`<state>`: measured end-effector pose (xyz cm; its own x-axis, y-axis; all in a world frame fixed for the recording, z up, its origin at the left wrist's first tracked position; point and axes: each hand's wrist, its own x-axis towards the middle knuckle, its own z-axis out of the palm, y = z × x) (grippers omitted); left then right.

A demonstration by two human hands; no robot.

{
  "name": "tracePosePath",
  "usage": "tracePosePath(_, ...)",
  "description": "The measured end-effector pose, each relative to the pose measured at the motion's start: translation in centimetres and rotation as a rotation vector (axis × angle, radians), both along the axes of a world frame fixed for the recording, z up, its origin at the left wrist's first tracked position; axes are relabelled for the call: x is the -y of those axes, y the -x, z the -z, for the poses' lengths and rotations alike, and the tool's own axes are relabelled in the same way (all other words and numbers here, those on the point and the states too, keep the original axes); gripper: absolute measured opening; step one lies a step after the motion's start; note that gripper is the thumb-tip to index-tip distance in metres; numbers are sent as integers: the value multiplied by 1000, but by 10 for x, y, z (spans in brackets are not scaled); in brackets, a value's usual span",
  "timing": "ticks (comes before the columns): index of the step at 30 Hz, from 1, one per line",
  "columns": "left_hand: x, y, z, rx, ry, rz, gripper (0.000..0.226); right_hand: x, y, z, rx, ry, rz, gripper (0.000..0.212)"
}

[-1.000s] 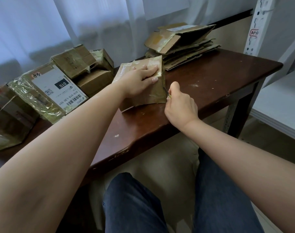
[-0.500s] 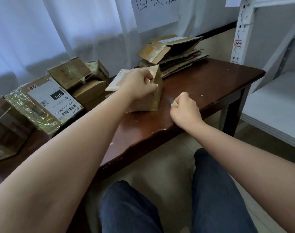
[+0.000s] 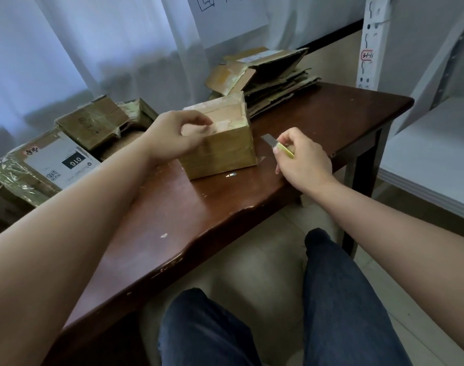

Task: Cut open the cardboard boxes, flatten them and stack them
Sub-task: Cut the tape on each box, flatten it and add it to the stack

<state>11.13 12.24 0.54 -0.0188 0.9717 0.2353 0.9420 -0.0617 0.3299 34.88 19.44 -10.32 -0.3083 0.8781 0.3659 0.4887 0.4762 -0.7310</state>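
Observation:
A small taped cardboard box (image 3: 225, 149) stands on the dark wooden table (image 3: 188, 223). My left hand (image 3: 175, 136) grips its top left edge, fingers curled over the taped seam. My right hand (image 3: 302, 161) is just right of the box and holds a yellow-green utility knife (image 3: 281, 147); its bare blade points toward the box's right side without touching it. A stack of flattened cardboard (image 3: 268, 75) lies at the back of the table.
Several uncut taped boxes sit at the left, among them one with a white "010" label (image 3: 64, 162) and a brown one (image 3: 93, 122). A white metal shelf (image 3: 431, 154) stands to the right. My knees are below the table's front edge.
The box was tipped on edge under my left hand; now it sits flat with its top up. My right hand with the knife has pulled back to the right, clear of the box.

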Motion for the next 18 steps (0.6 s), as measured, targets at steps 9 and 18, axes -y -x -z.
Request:
tracePosePath(9, -32, -4, 31, -160, 92, 5, 64, -3, 11, 4, 5, -126, -82, 11)
tracePosePath(18, -34, -2, 33, -166, 82, -7, 49, -3, 16, 11, -48, -177, -80, 14)
